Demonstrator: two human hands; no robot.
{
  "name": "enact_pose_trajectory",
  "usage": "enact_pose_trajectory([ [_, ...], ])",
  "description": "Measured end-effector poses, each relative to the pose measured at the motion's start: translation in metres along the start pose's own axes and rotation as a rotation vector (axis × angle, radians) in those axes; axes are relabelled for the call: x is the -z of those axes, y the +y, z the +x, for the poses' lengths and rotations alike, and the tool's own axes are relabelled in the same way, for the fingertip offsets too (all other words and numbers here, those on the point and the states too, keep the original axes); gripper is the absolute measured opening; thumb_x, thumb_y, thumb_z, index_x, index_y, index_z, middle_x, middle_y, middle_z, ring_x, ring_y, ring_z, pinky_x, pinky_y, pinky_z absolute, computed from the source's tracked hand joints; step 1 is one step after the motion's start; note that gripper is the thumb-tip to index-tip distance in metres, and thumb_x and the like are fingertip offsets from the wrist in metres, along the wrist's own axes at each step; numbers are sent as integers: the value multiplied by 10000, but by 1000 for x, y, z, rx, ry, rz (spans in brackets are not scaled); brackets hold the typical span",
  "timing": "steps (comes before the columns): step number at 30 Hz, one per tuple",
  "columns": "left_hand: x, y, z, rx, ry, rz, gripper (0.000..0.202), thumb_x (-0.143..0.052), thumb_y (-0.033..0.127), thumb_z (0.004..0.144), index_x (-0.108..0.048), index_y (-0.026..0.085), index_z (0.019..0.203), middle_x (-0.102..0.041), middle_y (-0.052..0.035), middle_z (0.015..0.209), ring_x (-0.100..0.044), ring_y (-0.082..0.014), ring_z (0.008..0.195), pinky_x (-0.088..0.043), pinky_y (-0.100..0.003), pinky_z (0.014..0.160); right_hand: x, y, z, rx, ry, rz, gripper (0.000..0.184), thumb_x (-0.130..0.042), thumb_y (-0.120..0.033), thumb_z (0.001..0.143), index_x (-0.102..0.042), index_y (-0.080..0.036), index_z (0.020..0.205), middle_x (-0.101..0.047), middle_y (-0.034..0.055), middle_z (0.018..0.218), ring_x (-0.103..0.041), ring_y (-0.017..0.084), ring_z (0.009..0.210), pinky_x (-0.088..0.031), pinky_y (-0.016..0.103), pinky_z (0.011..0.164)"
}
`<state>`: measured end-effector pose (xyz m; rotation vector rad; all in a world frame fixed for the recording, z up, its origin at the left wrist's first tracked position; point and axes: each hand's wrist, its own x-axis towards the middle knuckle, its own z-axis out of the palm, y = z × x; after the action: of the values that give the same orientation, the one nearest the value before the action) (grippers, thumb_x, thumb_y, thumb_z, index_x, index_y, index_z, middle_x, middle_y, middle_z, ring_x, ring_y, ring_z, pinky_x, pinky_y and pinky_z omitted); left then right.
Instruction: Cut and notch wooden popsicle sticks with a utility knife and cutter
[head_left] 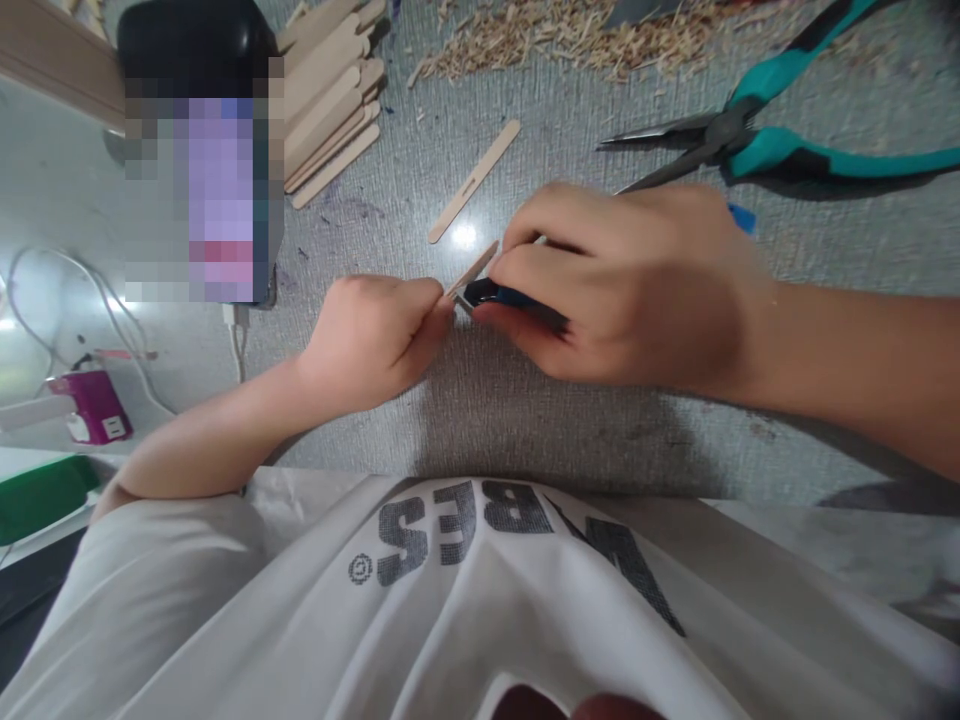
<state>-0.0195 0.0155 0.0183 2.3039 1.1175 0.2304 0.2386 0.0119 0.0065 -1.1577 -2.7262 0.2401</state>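
Note:
My left hand (375, 330) is closed in a pinch on a thin wooden craft stick (475, 267), which points up and right from the fingertips. My right hand (622, 280) is wrapped around a dark blue cutting knife (517, 302), most of it hidden in the palm. Its short metal blade (463, 303) lies close against the stick beside my left fingertips; whether it touches is hard to see. A blue end (742, 218) shows behind the right hand. Just beyond the hands, another craft stick (474, 183) with a small slot in its middle lies flat.
Long-nose pliers (727, 130) with teal handles lie open at the upper right. Wood shavings (570, 40) are heaped along the far side. A pile of craft sticks (330, 100) sits left of them, near a partly blurred phone (262, 230) with a white cable (238, 345).

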Motion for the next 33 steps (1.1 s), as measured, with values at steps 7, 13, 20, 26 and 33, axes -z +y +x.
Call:
enact_pose_trajectory([
  [7,-2,5,-5,42,37,-39,423,-501,307,1092,-294,267,725,-332,51,543,-295,-129,502,-188,-352,559,-1,-1,2,-33,-48,59,511,-372,-520,1187,-803,-249,1236,-809,91,1265,-680,216,823,-277,369,619],
  [13,1,7,-3,139,69,-322,433,-497,239,1110,-465,242,678,-495,34,571,-443,-114,540,-335,-319,564,-2,-1,3,-43,-18,6,623,-282,-584,1209,-799,-236,1239,-797,102,1267,-676,215,819,-290,372,628],
  [20,2,4,-1,177,56,-544,496,-517,282,1137,-518,254,641,-508,15,550,-439,-140,522,-402,-350,562,2,2,4,-19,18,11,588,-323,-571,1216,-797,-223,1238,-814,116,1284,-671,216,812,-327,390,632],
  [26,3,0,2,129,41,-626,505,-542,298,1127,-509,243,626,-502,27,547,-426,-116,510,-381,-328,554,4,4,3,-12,52,20,525,-387,-563,1209,-806,-248,1197,-790,99,1326,-595,180,759,-319,395,648],
  [33,10,-2,4,139,-50,-678,538,-574,341,1140,-502,242,616,-497,21,537,-427,-116,514,-388,-320,554,-1,13,0,110,142,-58,489,-441,-580,1208,-787,-237,1171,-767,102,1371,-630,170,754,-362,365,625],
])
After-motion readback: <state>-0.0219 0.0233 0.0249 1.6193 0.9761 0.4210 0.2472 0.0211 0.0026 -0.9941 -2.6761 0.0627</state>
